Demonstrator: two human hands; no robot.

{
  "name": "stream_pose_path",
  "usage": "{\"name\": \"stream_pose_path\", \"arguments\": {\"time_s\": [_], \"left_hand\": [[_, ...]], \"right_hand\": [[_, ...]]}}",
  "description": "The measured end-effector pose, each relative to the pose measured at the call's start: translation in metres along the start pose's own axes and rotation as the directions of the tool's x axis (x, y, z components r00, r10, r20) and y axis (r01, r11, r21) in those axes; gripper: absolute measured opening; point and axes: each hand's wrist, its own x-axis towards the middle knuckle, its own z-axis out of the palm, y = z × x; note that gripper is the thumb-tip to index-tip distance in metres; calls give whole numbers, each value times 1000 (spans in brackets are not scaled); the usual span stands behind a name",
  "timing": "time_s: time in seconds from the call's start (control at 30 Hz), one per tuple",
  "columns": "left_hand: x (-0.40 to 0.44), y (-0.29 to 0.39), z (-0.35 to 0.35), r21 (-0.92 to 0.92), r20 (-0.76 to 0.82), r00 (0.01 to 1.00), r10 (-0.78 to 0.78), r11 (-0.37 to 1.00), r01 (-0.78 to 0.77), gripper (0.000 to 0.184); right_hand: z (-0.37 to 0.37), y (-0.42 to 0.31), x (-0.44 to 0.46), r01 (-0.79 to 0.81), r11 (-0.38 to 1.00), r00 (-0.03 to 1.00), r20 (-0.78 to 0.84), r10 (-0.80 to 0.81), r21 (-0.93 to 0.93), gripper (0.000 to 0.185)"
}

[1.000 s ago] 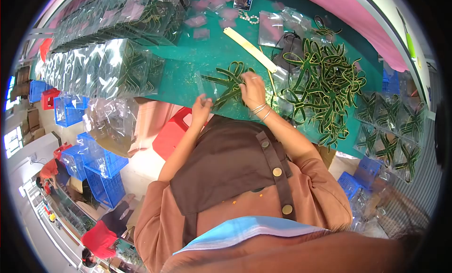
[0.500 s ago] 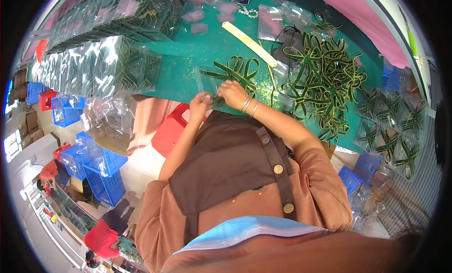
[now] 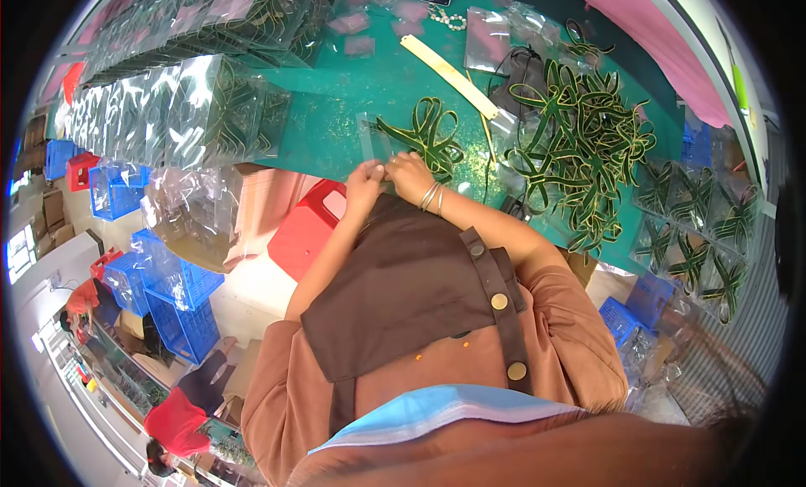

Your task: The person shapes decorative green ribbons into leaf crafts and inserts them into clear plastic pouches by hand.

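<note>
My left hand (image 3: 365,185) and my right hand (image 3: 410,178) are close together at the table's near edge, fingers closed in a pinch. Between and above them shows a narrow clear plastic bag (image 3: 372,137), its lower end hidden by my fingers. Just beyond my right hand lies a looped dark green ribbon bow (image 3: 430,138) with yellow edging. A large heap of the same ribbon bows (image 3: 579,143) is to the right.
Rows of bagged bows (image 3: 180,109) fill the table's left side. A yellow ruler (image 3: 449,75) lies on the green tabletop (image 3: 327,117). A red stool (image 3: 306,235) and blue crates (image 3: 180,319) are on the floor to the left. A person in red (image 3: 176,424) works at lower left.
My hands have come closer together, the left moving right toward the right hand. My right hand has drawn slightly back toward me, and the bow beyond it shows more fully.
</note>
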Motion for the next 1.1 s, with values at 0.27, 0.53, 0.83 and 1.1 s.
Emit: {"name": "stream_pose_path", "arguments": {"time_s": [0.27, 0.53, 0.83, 1.1], "left_hand": [[42, -5, -10, 502, -118, 949, 292, 842, -197, 40], [64, 34, -2, 19, -55, 982, 181, 983, -180, 52], [65, 31, 0, -27, -60, 983, 175, 984, -177, 51], [98, -1, 1, 332, -77, 968, 239, 921, -202, 59]], "right_hand": [[-36, 17, 38, -177, 984, 902, -395, 172, 22, 25], [-36, 33, 63, -340, 883, 934, 6, 358, 323, 19], [-28, 32, 76, -286, 927, 956, 14, 292, 243, 19], [2, 34, 80, -245, 958, 953, -145, 267, 151, 12]]}}
